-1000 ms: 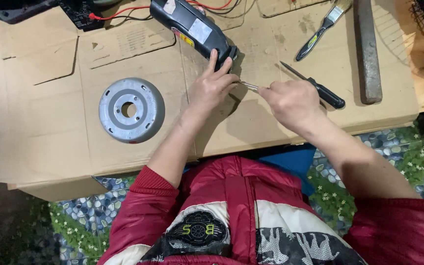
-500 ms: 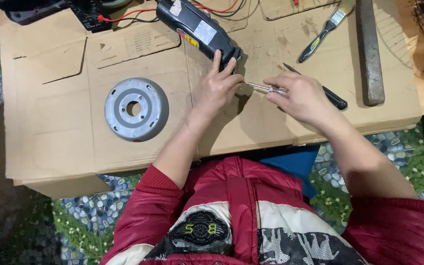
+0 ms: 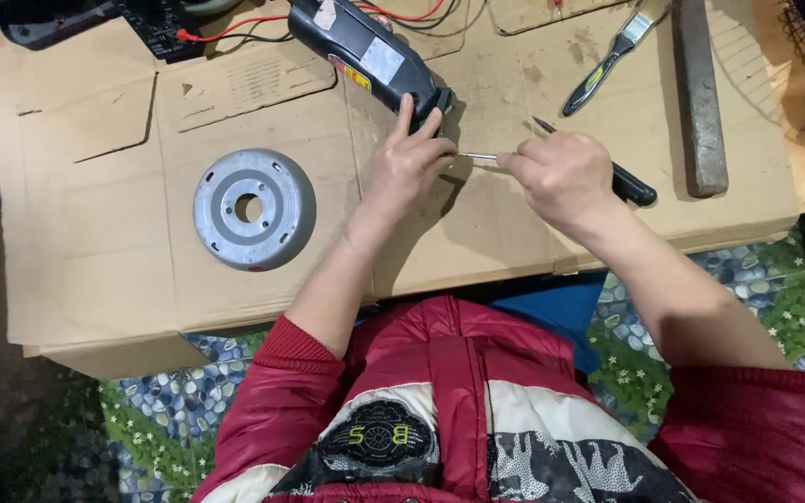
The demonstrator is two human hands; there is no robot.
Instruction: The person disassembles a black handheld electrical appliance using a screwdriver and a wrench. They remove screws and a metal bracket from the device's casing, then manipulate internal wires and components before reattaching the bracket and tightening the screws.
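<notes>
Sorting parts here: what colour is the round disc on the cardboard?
Grey metal, seen clearly in the head view: the disc.

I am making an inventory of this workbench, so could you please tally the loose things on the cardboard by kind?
Hand tools: 4 (thin metal rod, black-handled tool, paintbrush, long metal bar)
Black device casings: 2 (black casing, dark part at the top left edge)
Grey metal discs: 1 (grey disc)
Total: 7
</notes>
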